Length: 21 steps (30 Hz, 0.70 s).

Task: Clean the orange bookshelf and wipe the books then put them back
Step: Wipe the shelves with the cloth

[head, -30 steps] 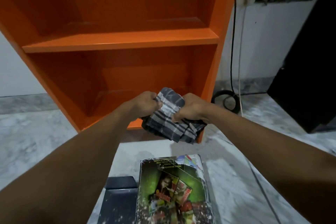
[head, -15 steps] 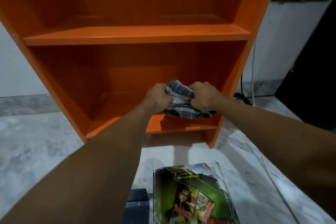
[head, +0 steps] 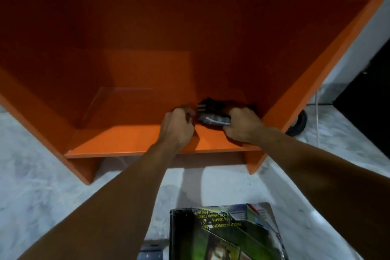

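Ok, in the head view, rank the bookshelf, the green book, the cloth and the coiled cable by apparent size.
1. Bookshelf, filling most of the frame.
2. Green book, though nearness to the camera inflates it.
3. Cloth and coiled cable: look alike, both partly hidden, so unranked.

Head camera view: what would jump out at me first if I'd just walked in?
The orange bookshelf fills most of the view. Inside its lowest compartment, the left hand and right hand grip a bunched checked cloth between them. A glossy green book lies on the pale floor in front.
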Each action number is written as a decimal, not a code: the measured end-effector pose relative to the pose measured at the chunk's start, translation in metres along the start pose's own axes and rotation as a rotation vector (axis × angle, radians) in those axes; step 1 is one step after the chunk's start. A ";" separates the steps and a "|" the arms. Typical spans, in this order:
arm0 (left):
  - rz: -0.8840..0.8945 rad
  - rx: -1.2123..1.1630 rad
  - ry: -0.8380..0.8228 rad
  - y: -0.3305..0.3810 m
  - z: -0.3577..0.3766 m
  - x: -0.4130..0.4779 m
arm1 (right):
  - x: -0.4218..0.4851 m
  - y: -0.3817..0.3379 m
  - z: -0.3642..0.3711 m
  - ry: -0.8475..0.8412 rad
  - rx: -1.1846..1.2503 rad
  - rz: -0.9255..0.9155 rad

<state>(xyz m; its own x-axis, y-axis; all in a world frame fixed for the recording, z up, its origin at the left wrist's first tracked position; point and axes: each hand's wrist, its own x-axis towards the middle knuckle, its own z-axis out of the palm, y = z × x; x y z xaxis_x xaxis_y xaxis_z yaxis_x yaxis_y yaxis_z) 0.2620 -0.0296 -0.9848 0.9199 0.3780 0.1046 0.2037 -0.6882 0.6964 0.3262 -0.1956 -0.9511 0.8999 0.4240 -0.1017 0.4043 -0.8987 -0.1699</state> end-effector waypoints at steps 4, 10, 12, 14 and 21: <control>0.079 0.100 0.002 -0.021 0.009 -0.010 | 0.020 0.007 0.011 -0.051 0.005 0.021; 0.149 0.289 -0.146 -0.017 0.000 -0.005 | -0.010 0.015 0.019 0.113 0.119 -0.140; 0.161 0.339 -0.202 -0.017 -0.003 -0.005 | -0.045 0.015 0.031 0.157 0.129 -0.270; 0.163 0.357 -0.237 -0.015 -0.005 -0.005 | -0.075 0.014 0.038 0.139 0.159 -0.360; 0.148 0.382 -0.198 -0.011 -0.004 -0.010 | -0.005 0.018 -0.002 0.381 0.106 -0.127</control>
<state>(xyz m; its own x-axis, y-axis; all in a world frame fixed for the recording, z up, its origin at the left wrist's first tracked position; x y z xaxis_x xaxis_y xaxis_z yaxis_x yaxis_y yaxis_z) 0.2498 -0.0234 -0.9908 0.9873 0.1577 0.0194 0.1396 -0.9192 0.3683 0.3296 -0.2144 -0.9515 0.8480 0.4413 0.2935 0.5150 -0.8170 -0.2595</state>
